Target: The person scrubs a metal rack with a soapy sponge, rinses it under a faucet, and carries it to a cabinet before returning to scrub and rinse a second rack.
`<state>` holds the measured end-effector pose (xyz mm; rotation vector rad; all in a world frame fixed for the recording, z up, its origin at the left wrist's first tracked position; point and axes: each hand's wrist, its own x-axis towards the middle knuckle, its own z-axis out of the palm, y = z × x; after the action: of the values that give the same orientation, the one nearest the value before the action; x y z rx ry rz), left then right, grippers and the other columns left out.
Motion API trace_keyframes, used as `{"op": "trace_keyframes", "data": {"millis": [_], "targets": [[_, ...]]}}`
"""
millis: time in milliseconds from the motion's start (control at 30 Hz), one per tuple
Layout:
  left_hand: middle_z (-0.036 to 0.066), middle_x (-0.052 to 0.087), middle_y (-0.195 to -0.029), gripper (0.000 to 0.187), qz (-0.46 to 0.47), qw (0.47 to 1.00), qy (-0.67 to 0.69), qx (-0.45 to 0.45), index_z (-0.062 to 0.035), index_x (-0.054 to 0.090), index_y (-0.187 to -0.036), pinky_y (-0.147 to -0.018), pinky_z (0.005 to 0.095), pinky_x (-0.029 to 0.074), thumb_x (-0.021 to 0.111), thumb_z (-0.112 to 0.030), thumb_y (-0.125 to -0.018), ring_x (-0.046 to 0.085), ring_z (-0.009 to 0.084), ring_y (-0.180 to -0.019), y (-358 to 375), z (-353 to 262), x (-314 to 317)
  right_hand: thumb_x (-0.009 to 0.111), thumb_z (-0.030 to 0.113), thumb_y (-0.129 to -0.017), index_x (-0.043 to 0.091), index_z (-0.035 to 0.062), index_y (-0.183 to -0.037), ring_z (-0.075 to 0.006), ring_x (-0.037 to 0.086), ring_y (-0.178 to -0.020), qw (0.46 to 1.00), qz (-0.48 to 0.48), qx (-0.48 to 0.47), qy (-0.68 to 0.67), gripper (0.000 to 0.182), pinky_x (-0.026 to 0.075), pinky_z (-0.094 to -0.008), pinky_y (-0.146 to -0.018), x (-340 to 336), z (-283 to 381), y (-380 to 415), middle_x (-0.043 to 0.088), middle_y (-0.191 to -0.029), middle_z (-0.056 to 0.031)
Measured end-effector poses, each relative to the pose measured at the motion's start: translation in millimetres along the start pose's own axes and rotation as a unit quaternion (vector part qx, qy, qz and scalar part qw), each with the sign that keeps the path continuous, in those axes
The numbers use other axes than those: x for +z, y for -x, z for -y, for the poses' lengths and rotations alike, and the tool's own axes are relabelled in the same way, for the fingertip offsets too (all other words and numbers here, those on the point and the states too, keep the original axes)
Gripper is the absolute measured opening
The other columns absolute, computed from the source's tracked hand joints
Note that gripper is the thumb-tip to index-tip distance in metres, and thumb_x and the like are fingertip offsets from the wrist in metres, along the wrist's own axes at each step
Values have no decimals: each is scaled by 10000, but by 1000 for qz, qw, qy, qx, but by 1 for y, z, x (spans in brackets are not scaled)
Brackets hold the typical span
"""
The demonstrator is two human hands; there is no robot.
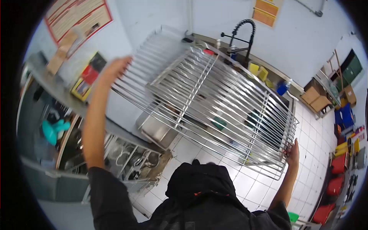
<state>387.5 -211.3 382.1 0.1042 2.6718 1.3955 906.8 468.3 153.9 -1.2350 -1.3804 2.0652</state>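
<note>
A large metal wire rack (230, 111) is held up tilted in front of me, above the sink counter and the floor. Its left part is blurred, and it may be more than one rack lying together. My left hand (117, 69) has its fingers curled round the left end of the wires. At the opposite end, my right hand (293, 153) grips the rack's right edge near the lower corner. Through the wires a stainless steel basin (156, 124) and parts of the counter show, while much of the sink area is hidden.
Behind the rack stands a black spring faucet (251, 34), with yellow containers (257, 71) and a blue bottle (283, 87) along the counter. Cardboard boxes (316, 99) sit at right. Lower left, a shelf holds metal pots (151, 159). White tiles (251, 182) cover the floor.
</note>
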Motion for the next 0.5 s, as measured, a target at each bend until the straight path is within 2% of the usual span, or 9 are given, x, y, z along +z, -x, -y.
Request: {"op": "trace_keyframes", "data": {"millis": [33, 100, 167, 200, 233, 300, 367, 400, 500], "targets": [[-52, 437, -631, 283, 45, 999, 22, -7, -154, 636, -858, -451, 278, 302, 638, -435, -887, 357, 84, -506, -42, 38, 42, 485, 665, -963, 615, 72, -1025, -197, 578, -519, 998, -55, -2, 35, 610, 475, -281, -497, 9, 11, 11, 486, -567, 9], [-38, 448, -615, 324, 90, 993, 8, -81, -166, 582, -734, -450, 292, 263, 650, -450, -871, 352, 94, -505, -86, 76, 115, 521, 661, -948, 645, 101, -1136, -174, 554, -484, 993, -95, 18, 64, 603, 463, -280, -435, -18, 3, -13, 610, -731, -15], [-27, 462, -620, 348, 117, 986, 39, -111, -166, 566, -718, -450, 292, 244, 656, -465, -871, 353, 101, -503, -108, 87, 175, 539, 640, -947, 642, 119, -1148, -185, 547, -447, 981, -158, 41, 103, 568, 433, -288, -387, -22, -7, -35, 609, -733, -20], [-25, 467, -628, 353, 123, 982, 53, -135, -164, 560, -717, -451, 294, 249, 657, -465, -873, 363, 103, -512, -122, 94, 201, 554, 644, -935, 642, 107, -1138, -193, 557, -446, 978, -167, 55, 108, 581, 440, -298, -388, -19, -7, -44, 545, -683, -9], [-21, 472, -636, 355, 139, 978, 64, -140, -161, 557, -720, -455, 297, 264, 660, -464, -873, 376, 105, -524, -141, 103, 224, 567, 652, -923, 635, 68, -1086, -210, 561, -444, 962, -229, 51, 137, 610, 436, -306, -388, -19, -11, -56, 498, -668, -11], [-12, 482, -654, 359, 177, 968, 79, -161, -155, 550, -726, -463, 303, 294, 666, -462, -873, 402, 109, -548, -166, 128, 271, 579, 646, -916, 611, -66, -1105, -207, 581, -453, 949, -256, 35, 179, 737, 473, -296, -410, -50, -33, -100, 561, -626, -89], [-20, 478, -652, 363, 164, 965, 96, -178, -153, 544, -732, -454, 305, 305, 669, -462, -877, 411, 106, -545, -187, 145, 322, 593, 611, -923, 630, -45, -1013, -174, 523, -439, 925, -317, 48, 203, 664, 453, -295, -411, -35, -25, -123, 477, -593, -36], [-23, 476, -652, 365, 161, 965, 100, -183, -152, 540, -735, -450, 305, 310, 670, -462, -879, 416, 105, -543, -193, 147, 341, 603, 558, -931, 643, -26, -907, -153, 459, -416, 932, -292, 16, 216, 586, 397, -293, -386, -41, -26, -136, 468, -590, -30], [-27, 473, -647, 351, 155, 956, 127, -213, -152, 534, -745, -453, 304, 324, 674, -440, -890, 431, 94, -539, -187, 137, 388, 596, 525, -915, 614, 30, -827, -167, 462, -450, 931, -287, -1, 223, 503, 379, -325, -395, -70, -39, -180, 445, -594, -25]]}}
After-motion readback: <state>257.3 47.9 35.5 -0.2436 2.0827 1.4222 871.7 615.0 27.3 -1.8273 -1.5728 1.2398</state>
